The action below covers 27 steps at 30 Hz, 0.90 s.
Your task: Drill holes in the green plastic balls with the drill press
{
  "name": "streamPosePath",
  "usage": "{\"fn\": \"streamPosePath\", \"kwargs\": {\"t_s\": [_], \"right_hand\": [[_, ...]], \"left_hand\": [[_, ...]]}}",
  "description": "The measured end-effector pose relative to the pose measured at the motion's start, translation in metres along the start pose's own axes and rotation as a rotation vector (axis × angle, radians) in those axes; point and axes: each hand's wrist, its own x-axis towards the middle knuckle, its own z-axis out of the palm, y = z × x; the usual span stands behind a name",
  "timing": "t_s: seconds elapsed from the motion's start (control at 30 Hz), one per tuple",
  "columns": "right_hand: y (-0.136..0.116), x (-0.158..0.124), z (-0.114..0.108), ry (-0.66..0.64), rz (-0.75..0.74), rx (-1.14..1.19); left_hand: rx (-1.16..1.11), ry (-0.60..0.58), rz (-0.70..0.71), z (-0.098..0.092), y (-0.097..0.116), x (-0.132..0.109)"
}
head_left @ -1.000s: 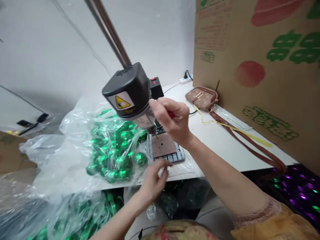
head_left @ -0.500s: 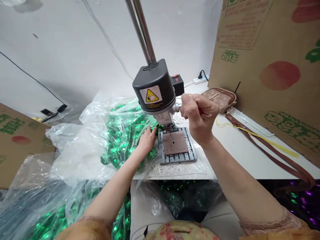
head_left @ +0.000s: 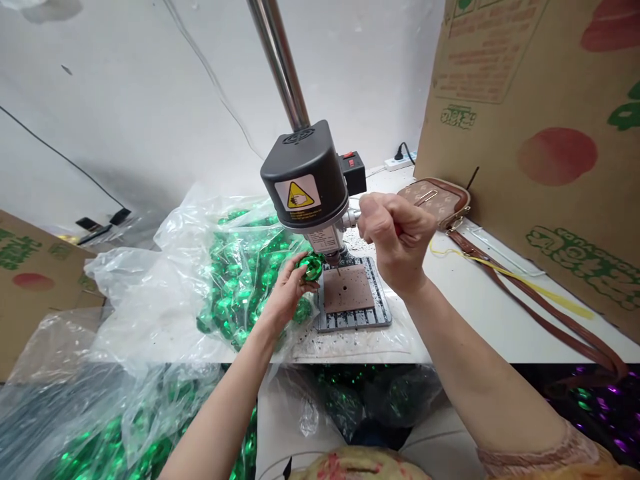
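Observation:
A shiny green faceted ball (head_left: 313, 267) is held in the fingers of my left hand (head_left: 287, 290), just left of the drill bit. The small drill press (head_left: 305, 177) stands over a grooved metal base (head_left: 383, 310). On that base lies a flat pinkish-brown board (head_left: 357, 297) with a dark hole in it. The bit hangs above the board. My right hand (head_left: 397, 237) is closed in a fist at the right side of the drill press, around its feed lever, mostly hidden by the fingers. To the left, a clear plastic bag (head_left: 170, 233) holds several more green balls (head_left: 240, 267).
A brown handbag (head_left: 435, 197) with a long strap lies at the right before a tall cardboard box (head_left: 525, 133). A power strip (head_left: 400, 162) sits at the wall. Dark shavings dot the table (head_left: 465, 313). More bagged green balls (head_left: 115, 440) are below the table edge.
My left hand has come up from the bagged balls and now holds one green ball beside the drill. My right hand stays closed at the lever. The view has shifted slightly.

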Motion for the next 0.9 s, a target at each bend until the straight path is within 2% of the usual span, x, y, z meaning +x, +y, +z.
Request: {"fn": "streamPosePath", "kwargs": {"t_s": [0.07, 0.13, 0.27, 0.43, 0.6, 0.8, 0.9], "right_hand": [[-0.001, 0.0, 0.001, 0.024, 0.003, -0.009], [-0.002, 0.0, 0.003, 0.038, 0.003, -0.012], [-0.003, 0.001, 0.004, 0.042, -0.035, -0.012], [-0.002, 0.001, 0.004, 0.043, -0.054, -0.036], [0.001, 0.001, 0.003, 0.041, -0.065, -0.042], [-0.003, 0.003, 0.006, 0.076, 0.009, -0.142], [-0.008, 0.009, 0.009, 0.084, 0.04, -0.107]], "left_hand": [[-0.265, -0.054, -0.108, 0.009, 0.0, -0.01], [-0.355, -0.06, -0.146, 0.017, -0.005, -0.015], [-0.267, 0.001, -0.11, 0.03, -0.019, -0.013], [-0.134, 0.001, -0.055, 0.04, -0.03, -0.007], [-0.069, 0.034, -0.03, 0.041, -0.033, -0.004], [-0.026, 0.004, -0.043, 0.041, -0.039, -0.002], [0.021, 0.012, 0.01, 0.043, -0.042, -0.002]]}}
